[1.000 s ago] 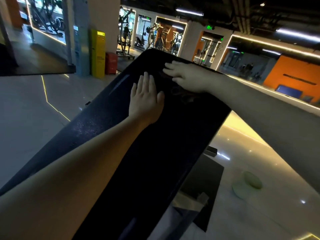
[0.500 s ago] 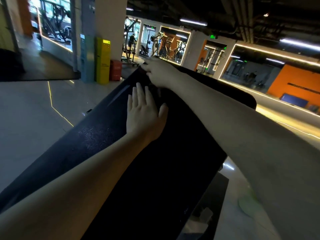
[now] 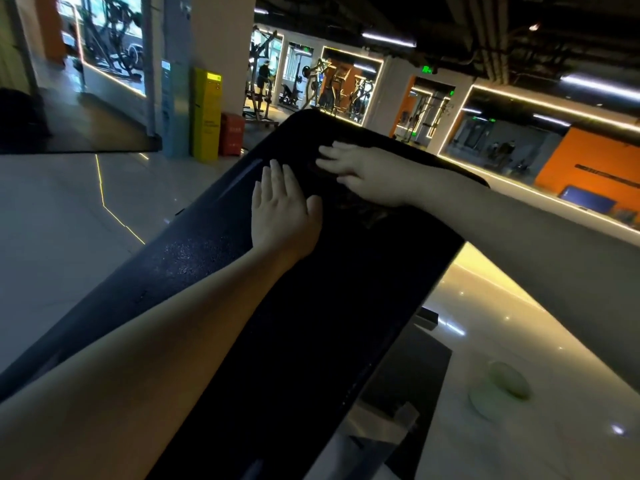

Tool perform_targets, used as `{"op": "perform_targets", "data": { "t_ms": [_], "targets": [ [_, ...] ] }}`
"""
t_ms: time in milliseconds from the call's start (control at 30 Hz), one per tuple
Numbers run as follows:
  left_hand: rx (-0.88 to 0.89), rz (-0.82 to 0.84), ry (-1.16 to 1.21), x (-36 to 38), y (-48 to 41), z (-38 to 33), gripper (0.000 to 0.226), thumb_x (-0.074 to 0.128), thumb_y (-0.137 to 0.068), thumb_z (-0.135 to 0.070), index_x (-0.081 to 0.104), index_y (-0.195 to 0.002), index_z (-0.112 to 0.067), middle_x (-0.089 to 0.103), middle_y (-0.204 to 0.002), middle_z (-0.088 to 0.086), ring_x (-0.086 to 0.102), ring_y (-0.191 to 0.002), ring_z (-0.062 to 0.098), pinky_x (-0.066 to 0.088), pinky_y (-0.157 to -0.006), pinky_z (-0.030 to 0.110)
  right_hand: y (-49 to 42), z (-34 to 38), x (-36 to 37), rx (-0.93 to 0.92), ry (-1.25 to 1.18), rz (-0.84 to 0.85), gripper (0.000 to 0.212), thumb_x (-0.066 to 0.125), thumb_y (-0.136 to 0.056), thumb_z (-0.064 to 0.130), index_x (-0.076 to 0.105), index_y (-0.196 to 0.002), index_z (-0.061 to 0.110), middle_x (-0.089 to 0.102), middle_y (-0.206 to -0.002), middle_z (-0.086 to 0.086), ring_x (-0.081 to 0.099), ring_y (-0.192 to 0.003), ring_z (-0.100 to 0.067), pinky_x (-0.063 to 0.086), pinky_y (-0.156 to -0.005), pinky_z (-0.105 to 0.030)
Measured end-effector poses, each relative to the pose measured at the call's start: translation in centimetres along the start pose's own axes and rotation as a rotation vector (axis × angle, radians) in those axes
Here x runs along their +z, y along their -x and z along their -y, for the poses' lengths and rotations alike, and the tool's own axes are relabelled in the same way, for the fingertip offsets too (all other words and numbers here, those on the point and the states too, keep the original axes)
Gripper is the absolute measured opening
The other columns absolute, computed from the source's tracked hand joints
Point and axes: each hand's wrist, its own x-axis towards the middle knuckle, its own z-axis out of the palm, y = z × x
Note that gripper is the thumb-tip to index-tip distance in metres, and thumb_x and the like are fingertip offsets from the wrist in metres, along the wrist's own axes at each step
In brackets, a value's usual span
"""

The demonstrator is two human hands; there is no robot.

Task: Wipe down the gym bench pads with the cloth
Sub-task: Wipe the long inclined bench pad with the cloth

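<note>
lengthwise, bench pad (image 3: 311,323) points away; left hand (image 3: 282,213) flat atop

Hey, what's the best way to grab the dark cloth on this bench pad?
Probably pinch the cloth by its crumpled folds, which show on the near side of the right hand, coming from above. It lies flat on the sloping bench pad, so only raised wrinkles offer purchase.

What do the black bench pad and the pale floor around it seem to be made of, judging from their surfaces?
Bench pad: probably vinyl or synthetic leather over padding, black. Its left edge shows a fine pebbled grain with a dull sheen.
Floor: likely polished tile or stone, pale and glossy. It mirrors the ceiling lights as bright spots and streaks.
</note>
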Motion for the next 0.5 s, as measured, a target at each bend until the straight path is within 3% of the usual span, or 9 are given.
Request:
{"op": "perform_targets", "data": {
  "t_ms": [167, 333, 500],
  "targets": [
    [0.002, 0.020, -0.002, 0.3, 0.2, 0.0, 0.066, 0.021, -0.105, -0.035, -0.005, -0.156, -0.002, -0.012, -0.164, 0.016, -0.014, -0.151, 0.024, -0.008, -0.122, 0.035, 3.1, -1.1, 1.0, 0.028, -0.004, -0.013, 0.049, 0.040, -0.102, 0.004, 0.030, -0.150, 0.010, 0.016, -0.161, -0.005, 0.006, -0.150, -0.017, 0.002, -0.108, -0.011],
    [0.000, 0.028, 0.016, 0.2, 0.2, -0.1, 0.068, 0.022, -0.104, -0.037, -0.006, -0.156, -0.002, -0.013, -0.163, 0.016, -0.015, -0.151, 0.024, -0.010, -0.121, 0.034, -3.6, -0.6, 1.4, 0.044, 0.025, -0.101, 0.050, 0.039, -0.103, 0.008, 0.029, -0.151, 0.012, 0.013, -0.162, -0.004, 0.005, -0.150, -0.018, 0.007, -0.118, -0.027],
    [-0.007, 0.002, 0.057, 0.5, -0.4, 0.4, 0.069, 0.025, -0.102, -0.035, -0.005, -0.156, -0.002, -0.012, -0.164, 0.014, -0.015, -0.151, 0.022, -0.009, -0.122, 0.033, -11.9, 1.5, 2.1, 0.049, 0.038, -0.114, 0.049, 0.036, -0.104, 0.013, 0.030, -0.152, 0.016, 0.012, -0.163, -0.002, 0.004, -0.150, -0.020, 0.011, -0.121, -0.032]
  ]
}}
